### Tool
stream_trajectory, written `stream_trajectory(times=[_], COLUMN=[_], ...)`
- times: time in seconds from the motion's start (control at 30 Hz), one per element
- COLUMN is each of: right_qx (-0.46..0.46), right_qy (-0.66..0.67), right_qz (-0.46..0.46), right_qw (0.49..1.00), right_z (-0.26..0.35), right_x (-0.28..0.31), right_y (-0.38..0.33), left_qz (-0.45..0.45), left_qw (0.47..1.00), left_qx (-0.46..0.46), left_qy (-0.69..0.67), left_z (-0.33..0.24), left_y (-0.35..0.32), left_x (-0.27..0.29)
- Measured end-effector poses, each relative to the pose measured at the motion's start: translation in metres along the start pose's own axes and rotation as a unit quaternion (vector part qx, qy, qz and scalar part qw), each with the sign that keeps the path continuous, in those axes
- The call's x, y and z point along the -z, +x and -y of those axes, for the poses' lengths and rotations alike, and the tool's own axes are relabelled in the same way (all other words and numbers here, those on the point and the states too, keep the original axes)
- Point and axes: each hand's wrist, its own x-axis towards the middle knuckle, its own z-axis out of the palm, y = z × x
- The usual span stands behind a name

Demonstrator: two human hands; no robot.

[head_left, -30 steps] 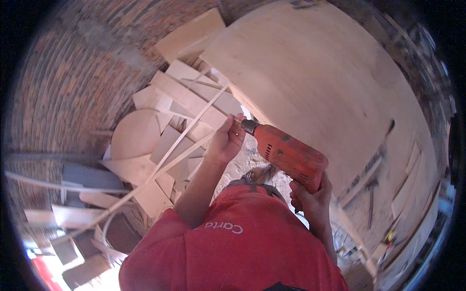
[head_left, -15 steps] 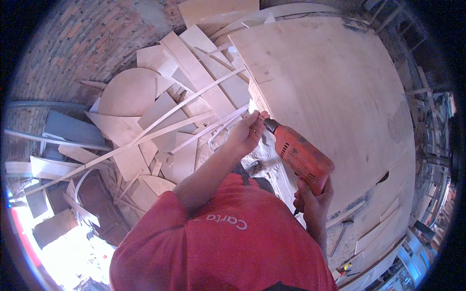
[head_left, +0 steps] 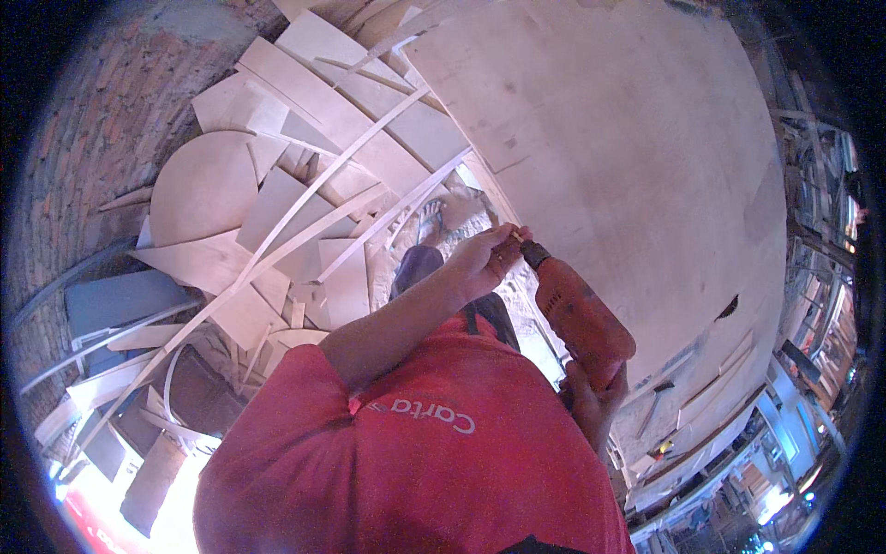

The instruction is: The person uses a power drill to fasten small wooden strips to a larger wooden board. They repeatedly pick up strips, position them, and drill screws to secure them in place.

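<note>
At ten o'clock from the orange-red drill (head_left: 583, 316), the left hand (head_left: 487, 260) had its fingers curled in, seemingly pinching a slim brass-coloured bit (head_left: 516, 236) that looked light, stiff and rather slick. The drill, its nose toward eleven o'clock and seen against the large wooden sheet (head_left: 646, 175), was probably heavy and hard-shelled, best taken by its rear handle. At the drill's six o'clock, the right hand (head_left: 595, 403) was wrapped around that handle, some of its fingers hidden from view.
</note>
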Motion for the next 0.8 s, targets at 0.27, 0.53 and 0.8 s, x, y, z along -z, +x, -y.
stream_trajectory(times=[0.27,0.53,0.8], right_qx=[0.000,-0.018,-0.046], right_qy=[0.046,0.007,0.010], right_qz=[-0.041,-0.058,-0.061], right_qw=[0.998,0.998,0.997], right_z=[0.015,0.039,0.047], right_x=[-0.023,-0.038,-0.043], right_y=[-0.004,-0.003,-0.007], left_qz=[0.028,0.005,-0.020], left_qw=[0.999,0.998,0.999], left_qx=[0.017,0.012,-0.025], left_qy=[-0.012,-0.060,-0.011], left_z=[-0.020,-0.024,-0.028], left_y=[-0.006,-0.004,-0.007], left_x=[-0.008,-0.016,-0.015])
